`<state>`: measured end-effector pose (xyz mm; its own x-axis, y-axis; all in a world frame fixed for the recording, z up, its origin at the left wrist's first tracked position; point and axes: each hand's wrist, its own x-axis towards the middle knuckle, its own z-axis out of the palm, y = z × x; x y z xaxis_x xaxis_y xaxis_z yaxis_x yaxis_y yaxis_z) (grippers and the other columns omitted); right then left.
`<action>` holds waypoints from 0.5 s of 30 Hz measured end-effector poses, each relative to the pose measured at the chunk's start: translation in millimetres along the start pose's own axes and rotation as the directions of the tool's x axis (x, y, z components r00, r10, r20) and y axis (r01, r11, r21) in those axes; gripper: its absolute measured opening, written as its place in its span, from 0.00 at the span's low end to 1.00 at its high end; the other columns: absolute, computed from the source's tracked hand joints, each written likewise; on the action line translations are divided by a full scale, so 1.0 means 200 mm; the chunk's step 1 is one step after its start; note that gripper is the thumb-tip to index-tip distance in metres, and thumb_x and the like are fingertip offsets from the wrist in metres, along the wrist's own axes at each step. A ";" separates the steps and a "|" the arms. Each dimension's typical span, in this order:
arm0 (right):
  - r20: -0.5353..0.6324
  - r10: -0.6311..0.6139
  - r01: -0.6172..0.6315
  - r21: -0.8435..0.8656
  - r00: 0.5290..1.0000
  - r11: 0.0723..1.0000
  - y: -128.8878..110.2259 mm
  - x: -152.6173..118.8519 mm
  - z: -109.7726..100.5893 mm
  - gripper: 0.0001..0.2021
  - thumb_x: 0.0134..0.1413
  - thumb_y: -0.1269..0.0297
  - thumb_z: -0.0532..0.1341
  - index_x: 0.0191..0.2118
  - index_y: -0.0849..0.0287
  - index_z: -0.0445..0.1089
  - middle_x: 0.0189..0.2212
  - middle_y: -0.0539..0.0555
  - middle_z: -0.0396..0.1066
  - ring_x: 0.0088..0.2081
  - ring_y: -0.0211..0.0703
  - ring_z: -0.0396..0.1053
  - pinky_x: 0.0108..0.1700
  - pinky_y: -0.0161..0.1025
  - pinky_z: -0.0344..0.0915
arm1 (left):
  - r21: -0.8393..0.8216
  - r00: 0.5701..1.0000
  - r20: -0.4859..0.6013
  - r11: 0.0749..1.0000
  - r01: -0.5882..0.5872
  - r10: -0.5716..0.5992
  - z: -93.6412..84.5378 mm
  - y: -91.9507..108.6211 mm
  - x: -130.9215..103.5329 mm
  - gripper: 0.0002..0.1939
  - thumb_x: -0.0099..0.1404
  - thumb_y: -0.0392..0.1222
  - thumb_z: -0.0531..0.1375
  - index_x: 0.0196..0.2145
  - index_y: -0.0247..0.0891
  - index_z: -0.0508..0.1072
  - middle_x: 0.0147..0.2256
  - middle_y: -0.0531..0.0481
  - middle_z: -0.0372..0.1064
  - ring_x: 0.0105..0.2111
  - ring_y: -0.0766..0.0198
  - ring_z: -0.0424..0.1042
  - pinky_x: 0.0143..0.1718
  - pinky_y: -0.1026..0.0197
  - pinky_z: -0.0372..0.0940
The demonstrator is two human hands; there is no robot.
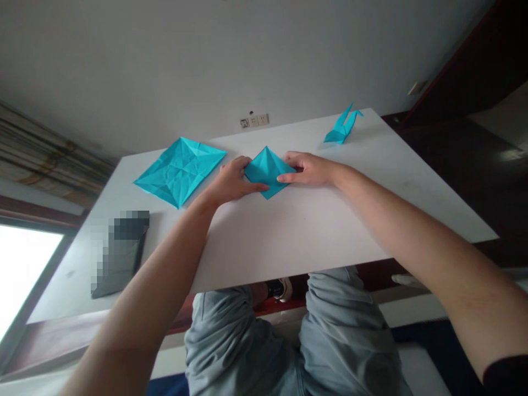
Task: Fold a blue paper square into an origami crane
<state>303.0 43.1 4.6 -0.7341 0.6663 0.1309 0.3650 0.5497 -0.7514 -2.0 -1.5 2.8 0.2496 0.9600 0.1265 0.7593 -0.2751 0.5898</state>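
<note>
A folded turquoise paper [267, 168], diamond-shaped with creases fanning from its top corner, is between my two hands over the white table. My left hand [236, 180] grips its left corner, the thumb lying on the lower part of the paper. At the right corner, my right hand [307, 168] pinches it, thumb on top and fingers behind the edge. Left of my left hand lies a larger creased turquoise sheet [179, 171], opened out. A folded turquoise paper crane [340, 131] stands near the table's back right corner.
The white table [247, 247] has its front edge above my knees. A dark flat object [119, 258], partly pixelated, lies on its left side, beside my left forearm. Behind the table is a wall with sockets [254, 120].
</note>
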 end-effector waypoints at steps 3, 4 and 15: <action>0.010 -0.026 0.026 -0.003 1.000 1.000 0.01 -0.01 0.00 0.22 0.67 0.38 0.74 0.36 0.52 0.79 0.49 0.54 0.70 0.49 0.53 0.74 0.58 0.53 0.76 | 0.030 0.994 -0.079 0.997 -0.067 0.069 0.02 -0.03 0.00 0.44 0.57 0.60 0.87 0.63 0.44 0.76 0.60 0.43 0.81 0.60 0.43 0.79 0.63 0.46 0.74; 0.017 -0.033 0.033 -0.016 0.999 0.999 0.01 -0.01 0.00 0.21 0.63 0.39 0.77 0.37 0.52 0.79 0.54 0.56 0.70 0.52 0.54 0.74 0.59 0.53 0.78 | 0.049 0.991 -0.104 0.996 -0.078 0.083 0.03 -0.04 0.00 0.47 0.57 0.60 0.87 0.66 0.44 0.74 0.63 0.41 0.80 0.62 0.42 0.78 0.66 0.44 0.73; -0.063 -0.122 0.091 -0.359 0.991 0.929 0.00 -0.04 -0.02 0.10 0.57 0.57 0.83 0.41 0.52 0.87 0.75 0.64 0.64 0.75 0.76 0.65 0.80 0.74 0.69 | 0.186 0.993 -0.115 0.982 0.030 -0.008 0.04 0.01 0.01 0.17 0.72 0.56 0.79 0.41 0.45 0.78 0.35 0.50 0.75 0.44 0.45 0.80 0.67 0.36 0.69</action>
<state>311.5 39.5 5.4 -0.7356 0.6247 0.2619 0.4777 0.7525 -0.4533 4.6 -0.7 -1.3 0.1725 0.9618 0.2126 0.8647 -0.2513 0.4350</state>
